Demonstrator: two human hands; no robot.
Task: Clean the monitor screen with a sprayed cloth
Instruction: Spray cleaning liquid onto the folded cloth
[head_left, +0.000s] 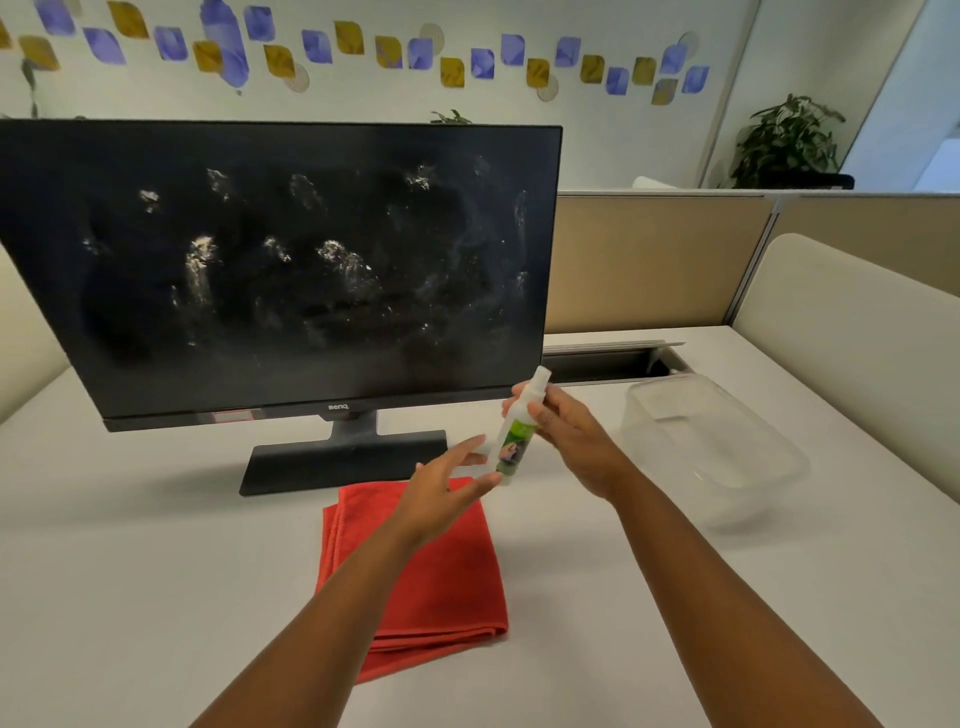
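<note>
A black monitor (280, 270) stands on the white desk, its dark screen smeared with whitish smudges. A folded red cloth (447, 577) lies flat on the desk in front of the monitor's base. My right hand (569, 434) grips a small white spray bottle (514, 436) with a green label, held tilted above the cloth's far edge. My left hand (449, 480) hovers with fingers spread just left of the bottle's bottom end, touching or nearly touching it, above the cloth.
A clear plastic container (717, 447) sits on the desk to the right. A cable slot (608, 364) opens in the desk behind it. Beige partition panels (654, 260) rise behind and to the right. A potted plant (784, 140) stands far right.
</note>
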